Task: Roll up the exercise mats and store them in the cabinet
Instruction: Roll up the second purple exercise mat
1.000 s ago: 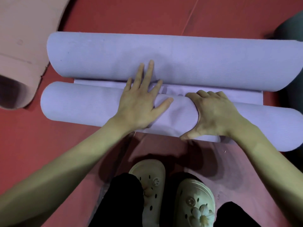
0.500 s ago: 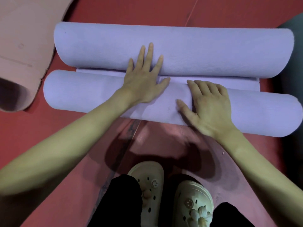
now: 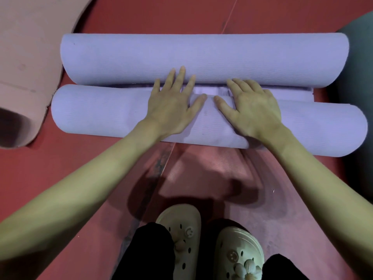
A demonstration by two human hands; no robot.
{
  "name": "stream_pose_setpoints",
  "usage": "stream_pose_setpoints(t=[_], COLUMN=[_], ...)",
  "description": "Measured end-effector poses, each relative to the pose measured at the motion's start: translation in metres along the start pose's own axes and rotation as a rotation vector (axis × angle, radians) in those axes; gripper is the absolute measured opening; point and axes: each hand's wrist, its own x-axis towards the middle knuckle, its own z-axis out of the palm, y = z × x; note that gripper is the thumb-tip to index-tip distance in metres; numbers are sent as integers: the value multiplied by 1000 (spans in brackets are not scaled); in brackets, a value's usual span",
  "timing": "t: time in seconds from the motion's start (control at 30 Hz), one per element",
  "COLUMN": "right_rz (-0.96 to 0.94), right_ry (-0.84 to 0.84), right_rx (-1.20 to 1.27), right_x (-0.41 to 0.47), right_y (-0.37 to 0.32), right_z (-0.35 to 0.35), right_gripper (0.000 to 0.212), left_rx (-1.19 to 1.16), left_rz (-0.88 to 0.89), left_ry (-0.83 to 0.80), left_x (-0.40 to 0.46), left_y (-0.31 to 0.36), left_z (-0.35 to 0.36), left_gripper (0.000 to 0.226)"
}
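A red floor fills the view, a thin pale line running across its far part. Near the bottom edge stand two cream clogs side by side — both studded with small charms — black trouser legs rising over them. A dark scuffed seam slants across the floor beyond the clogs.

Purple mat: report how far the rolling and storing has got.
Done: most of the purple mat is wound into the near roll; its far end curls in a second roll. In hand: left hand and right hand press flat on the near roll, only a thin flat strip left between the rolls. Left: finishing it, the pink mat lying partly unrolled, and storage; no cabinet in view.
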Motion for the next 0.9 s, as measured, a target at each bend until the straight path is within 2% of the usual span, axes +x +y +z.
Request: stream_pose_setpoints(t=[0.2,0.37,0.43,0.53,0.6,0.9], right_rz=[-11,-40,-67,-116,-134,-218], right_ry=[-40,63,28,-210,-271,-214], right_rx=[43,-32,-49,-148,-195,-166], right_x=[15,6,-4,-7,-2,-14], right_y=[7,5,4,7,8,9], right_z=[-4,-3,-8,-18,-21,-22], right_gripper=[84,77,87,124,135,120], left_rx=[-28,-79,-89,-88,-72,-45], left_rz=[-28,-72,-82,-76,-63,-2], left_ry=[-2,-86,-123,-129,-115,-49], left_x=[26,51,58,57,51,-2], left_y=[-4,-9,-10,-10,-9,-5], left_z=[-3,-10,-13,-12,-11,-8], left_gripper=[72,82,83,84,84,80])
